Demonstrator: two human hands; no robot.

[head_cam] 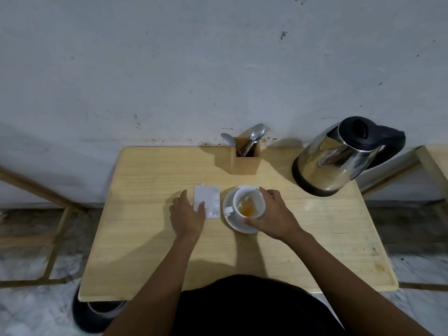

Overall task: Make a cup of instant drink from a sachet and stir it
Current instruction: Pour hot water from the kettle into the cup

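A white cup [249,202] with orange powder at its bottom stands on a white saucer [229,220] in the middle of the wooden table [145,214]. My right hand [274,214] wraps around the cup's right side, and the handle points left. A white sachet [209,198] lies flat just left of the saucer. My left hand [188,213] rests on the table with its fingertips on the sachet's lower left edge.
A steel electric kettle [339,158] with a black lid and handle stands at the back right. A wooden holder [246,161] with spoons and a fork sits at the back centre by the wall. A dark round bin [97,314] is under the table's left front corner.
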